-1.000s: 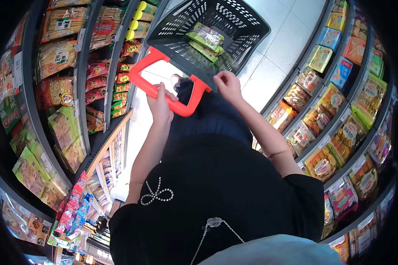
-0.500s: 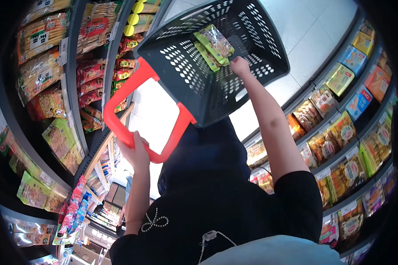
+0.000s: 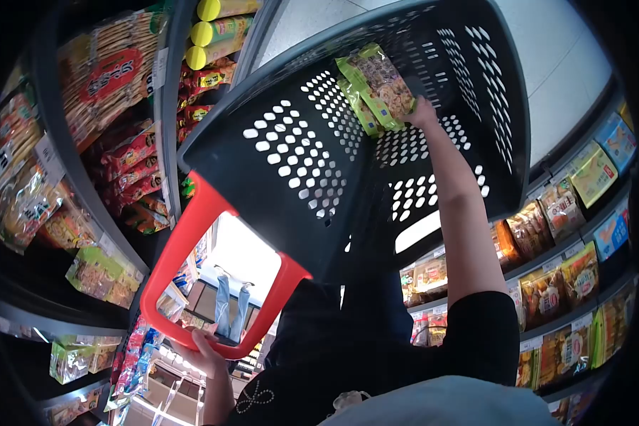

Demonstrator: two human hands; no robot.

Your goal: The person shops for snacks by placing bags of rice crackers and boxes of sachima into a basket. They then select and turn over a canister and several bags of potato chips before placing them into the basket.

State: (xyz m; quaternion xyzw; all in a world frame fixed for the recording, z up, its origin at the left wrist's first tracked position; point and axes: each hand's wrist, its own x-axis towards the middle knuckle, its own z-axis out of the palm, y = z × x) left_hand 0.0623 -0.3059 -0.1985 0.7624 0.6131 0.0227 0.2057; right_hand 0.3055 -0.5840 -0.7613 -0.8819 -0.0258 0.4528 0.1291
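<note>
A dark grey shopping basket (image 3: pixel 263 206) with perforated sides tilts in front of me, its open mouth in view. My left hand (image 3: pixel 204 353) is closed around its red handle (image 3: pixel 174 263), at the lower left corner. My right hand (image 3: pixel 422 113) reaches into the basket, with its fingers closed at the edge of a green-trimmed clear snack bag (image 3: pixel 385 82). Another similar green bag (image 3: pixel 362 110) lies partly under it against the basket's inner wall. The right fingertips are partly hidden by the hand itself.
Shelves of packaged snacks (image 3: pixel 131 153) rise on the left, with yellow-lidded tubes (image 3: pixel 220 32) at their top. More shelves with bagged and boxed goods (image 3: pixel 547 298) curve along the right. Pale floor tiles (image 3: pixel 561 71) lie beyond the basket. A person's jeans-clad legs (image 3: pixel 231 305) show through the handle.
The basket appears larger and lower in view. My left hand and the handle have shifted down and left; my right hand and the bags sit farther right. The person's legs now show through the handle.
</note>
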